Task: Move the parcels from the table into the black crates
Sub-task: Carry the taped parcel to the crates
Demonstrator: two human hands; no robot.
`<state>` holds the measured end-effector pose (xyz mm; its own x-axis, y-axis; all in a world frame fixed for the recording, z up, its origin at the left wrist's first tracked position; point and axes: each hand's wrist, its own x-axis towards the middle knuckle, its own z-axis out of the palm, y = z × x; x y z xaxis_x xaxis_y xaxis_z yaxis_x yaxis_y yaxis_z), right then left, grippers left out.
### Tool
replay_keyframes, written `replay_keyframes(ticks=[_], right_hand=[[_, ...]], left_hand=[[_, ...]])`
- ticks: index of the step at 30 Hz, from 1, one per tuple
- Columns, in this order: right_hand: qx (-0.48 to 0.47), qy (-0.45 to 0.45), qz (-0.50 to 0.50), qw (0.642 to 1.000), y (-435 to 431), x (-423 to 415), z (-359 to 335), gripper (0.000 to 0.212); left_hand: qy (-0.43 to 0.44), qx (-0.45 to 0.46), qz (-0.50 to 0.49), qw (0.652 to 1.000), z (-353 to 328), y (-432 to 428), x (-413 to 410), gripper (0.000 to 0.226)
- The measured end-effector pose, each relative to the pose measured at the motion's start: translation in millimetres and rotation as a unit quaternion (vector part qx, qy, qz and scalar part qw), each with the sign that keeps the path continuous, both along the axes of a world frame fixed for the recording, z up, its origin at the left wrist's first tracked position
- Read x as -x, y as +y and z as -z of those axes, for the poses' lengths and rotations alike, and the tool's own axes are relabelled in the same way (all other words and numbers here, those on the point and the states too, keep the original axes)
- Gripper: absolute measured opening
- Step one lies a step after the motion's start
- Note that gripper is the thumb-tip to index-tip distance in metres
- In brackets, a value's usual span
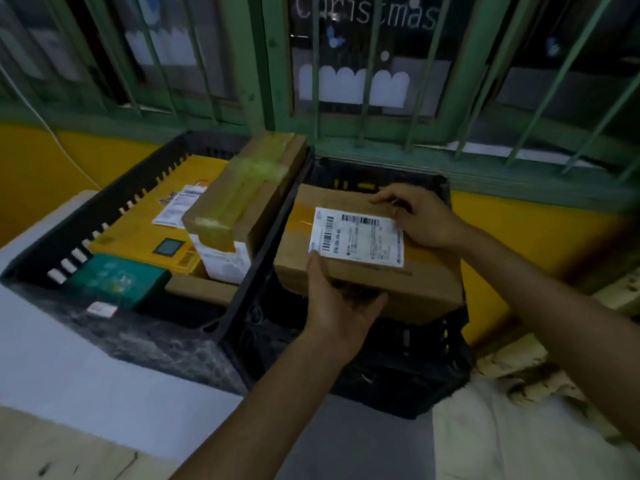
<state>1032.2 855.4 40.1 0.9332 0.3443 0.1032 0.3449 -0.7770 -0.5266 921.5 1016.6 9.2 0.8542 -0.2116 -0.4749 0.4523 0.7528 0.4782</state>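
A brown cardboard parcel (408,282) with a white shipping label on top hangs over the right black crate (408,375). My left hand (341,303) grips its near edge from below, and my right hand (420,216) presses on its far right top. The left black crate (114,199) holds several parcels: a yellow flat one (138,230), a green box (114,280), and a taped brown box (242,192) leaning tilted on the rim between the two crates.
A white table surface (86,368) lies at the lower left with a wooden edge below. Green window bars (374,98) and a yellow wall (540,237) stand just behind the crates. Crumpled cloth or paper (519,375) lies at the right.
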Motion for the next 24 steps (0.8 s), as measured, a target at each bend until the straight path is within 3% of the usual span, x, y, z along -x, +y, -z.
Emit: replay_keyframes(ticks=[7,15,17,20,24], right_hand=[[0.002,0.092,0.057,0.994,12,-23,66,0.034],[0.156,0.122,0.075,0.977,24,-24,114,0.066],[0.127,0.108,0.168,0.972,21,-24,123,0.073],[0.004,0.176,0.327,0.929,14,-31,127,0.081],[0.020,0.194,0.318,0.928,17,-27,131,0.088]], left_hand=[[0.101,0.020,0.023,0.994,36,0,-48,0.051],[0.187,-0.006,0.047,0.981,70,-21,-82,0.045],[0.192,-0.016,0.044,0.980,71,-21,-82,0.044],[0.194,-0.028,0.024,0.980,72,-17,-77,0.040],[0.223,-0.061,0.057,0.971,71,-13,-79,0.042]])
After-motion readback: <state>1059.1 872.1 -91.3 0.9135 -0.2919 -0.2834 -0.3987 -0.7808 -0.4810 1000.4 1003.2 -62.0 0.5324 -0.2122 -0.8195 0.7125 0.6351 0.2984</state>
